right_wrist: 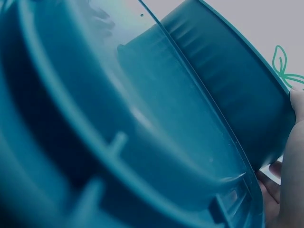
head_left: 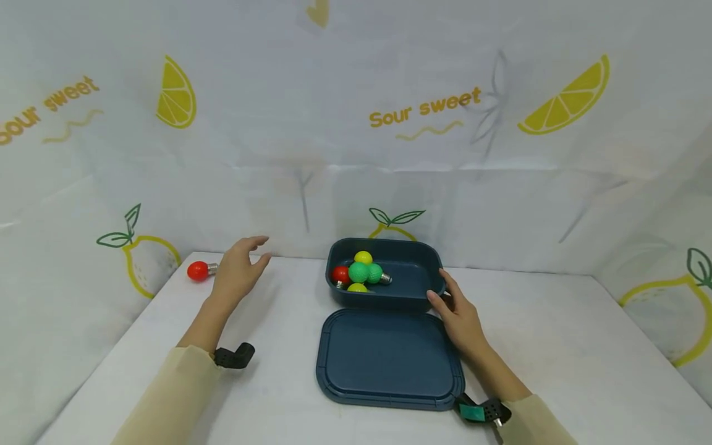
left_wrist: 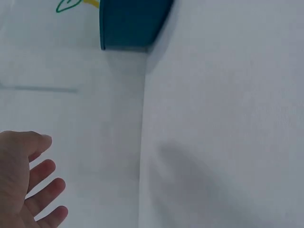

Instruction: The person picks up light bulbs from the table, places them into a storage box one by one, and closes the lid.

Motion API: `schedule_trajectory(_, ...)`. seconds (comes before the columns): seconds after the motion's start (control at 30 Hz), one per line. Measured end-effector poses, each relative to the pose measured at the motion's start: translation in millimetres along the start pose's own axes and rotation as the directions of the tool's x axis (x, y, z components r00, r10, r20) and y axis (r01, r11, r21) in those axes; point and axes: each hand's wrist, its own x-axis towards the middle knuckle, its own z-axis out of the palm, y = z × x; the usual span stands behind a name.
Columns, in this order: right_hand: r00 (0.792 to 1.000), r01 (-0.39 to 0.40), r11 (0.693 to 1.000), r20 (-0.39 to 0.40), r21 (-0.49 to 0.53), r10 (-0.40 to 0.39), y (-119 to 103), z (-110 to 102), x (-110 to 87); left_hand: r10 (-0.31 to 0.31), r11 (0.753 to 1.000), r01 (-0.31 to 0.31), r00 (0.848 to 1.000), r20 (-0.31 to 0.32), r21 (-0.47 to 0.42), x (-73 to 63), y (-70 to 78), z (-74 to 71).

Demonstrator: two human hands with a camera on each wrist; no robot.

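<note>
Right hand: you are grasping the dark blue box at its near right corner, thumb lying on the front side and fingers curling round the right end; this hold is probably steadying the box
Left hand: you are holding nothing here; the thumb is standing apart from the loosely bent fingers; the hand is hanging above the white table, well apart from the box
Loose red bulb: it is lying on its side at the table's far left, outside the box; its metal cap is pointing toward your left hand, and no view is showing whether they are touching
Box contents: a red bulb, two green bulbs and two yellow bulbs are clustering in the left part; the front wall is partly hiding the nearer yellow one
Lid: it is lying flat just in front of the box, seemingly kept aside so the mouth is staying uncovered
In the way: your right wrist device is sitting by the lid's near right corner; the printed cloth is rising behind the box, limiting room there; your left hand is coming between the loose red bulb and the box
</note>
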Motion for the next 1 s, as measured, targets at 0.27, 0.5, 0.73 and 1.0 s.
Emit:
schedule_trajectory(0.27,1.0,0.001,1.0,0.002,0.002,-0.001,1.6,0.7,-0.1,-0.048,0.989,0.036,0.995,0.085,0.144,1.4,-21.6,-26.5)
schedule_trajectory(0.5,1.0,0.0,1.0,-0.001,0.0,0.0,4.2,0.8,1.4,-0.072,0.982,0.049,0.989,0.126,0.181,5.4,-44.2,-40.9)
schedule_trajectory(0.73,1.0,0.003,1.0,-0.002,-0.005,-0.003,4.9,1.1,1.0,-0.144,0.98,0.122,0.98,0.138,0.156,6.8,-59.6,-50.6)
schedule_trajectory(1.0,1.0,-0.012,1.0,-0.003,0.007,0.012,5.2,2.1,1.4,-0.211,0.97,0.184,0.963,0.171,0.16,11.4,-84.0,-57.0)
